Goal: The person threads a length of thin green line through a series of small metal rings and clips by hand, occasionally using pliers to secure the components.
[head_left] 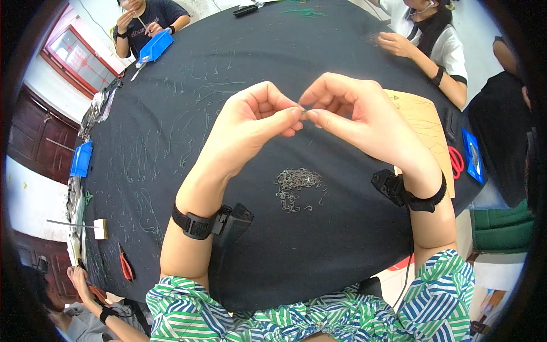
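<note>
Over the middle of the table my left hand (249, 118) and my right hand (360, 117) meet, each with thumb and forefinger pinched together. Something tiny and dark sits between their fingertips, too small to make out. The other fingers of both hands are curled in. Below them, nearer to me, a loose pile of small metal fish hooks (297, 180) lies on the black tablecloth (319, 245), with a few hooks strayed from its lower and right edges.
Thin line pieces (142, 199) are strewn over the cloth at left. Red-handled pliers (126, 267) lie near the left edge. On the right are a cardboard sheet (419, 117), red scissors (456, 162) and a blue packet (473, 157). Blue trays (156, 45) and co-workers surround the table.
</note>
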The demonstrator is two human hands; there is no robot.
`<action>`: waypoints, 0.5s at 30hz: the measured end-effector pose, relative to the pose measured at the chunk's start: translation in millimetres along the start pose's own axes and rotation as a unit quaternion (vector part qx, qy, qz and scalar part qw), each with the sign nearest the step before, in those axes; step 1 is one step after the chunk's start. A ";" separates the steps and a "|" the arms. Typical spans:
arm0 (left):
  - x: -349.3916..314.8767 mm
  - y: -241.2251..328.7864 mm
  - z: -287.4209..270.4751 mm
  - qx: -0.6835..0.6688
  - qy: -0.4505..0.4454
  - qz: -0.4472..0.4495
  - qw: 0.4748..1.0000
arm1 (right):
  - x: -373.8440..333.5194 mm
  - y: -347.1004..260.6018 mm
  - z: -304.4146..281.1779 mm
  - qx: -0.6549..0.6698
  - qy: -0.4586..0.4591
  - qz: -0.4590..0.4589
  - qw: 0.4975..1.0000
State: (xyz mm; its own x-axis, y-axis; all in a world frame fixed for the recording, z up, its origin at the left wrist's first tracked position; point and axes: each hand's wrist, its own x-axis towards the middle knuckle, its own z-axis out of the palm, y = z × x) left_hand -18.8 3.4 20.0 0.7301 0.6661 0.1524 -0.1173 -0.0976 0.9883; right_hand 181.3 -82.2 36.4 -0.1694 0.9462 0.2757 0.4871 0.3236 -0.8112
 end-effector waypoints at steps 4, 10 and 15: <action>0.4 3.4 0.3 0.015 0.005 -0.004 1.000 | 1.4 -2.6 -0.1 -0.088 0.057 -0.083 0.991; 0.4 2.4 -4.1 -0.008 0.000 -0.026 1.000 | 3.7 -3.1 0.1 -0.177 0.085 -0.158 0.968; 1.4 1.8 -5.1 -0.045 -0.016 -0.042 0.998 | 3.0 -4.5 -3.0 -0.174 0.083 -0.168 0.967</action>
State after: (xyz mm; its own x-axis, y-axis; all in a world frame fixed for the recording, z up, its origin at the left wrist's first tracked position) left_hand -21.4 7.9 21.9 0.7603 0.6458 0.0708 -0.1136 0.0248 0.9932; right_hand 181.1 -80.7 42.5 -0.2427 0.7663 0.5949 0.6926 0.5663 -0.4468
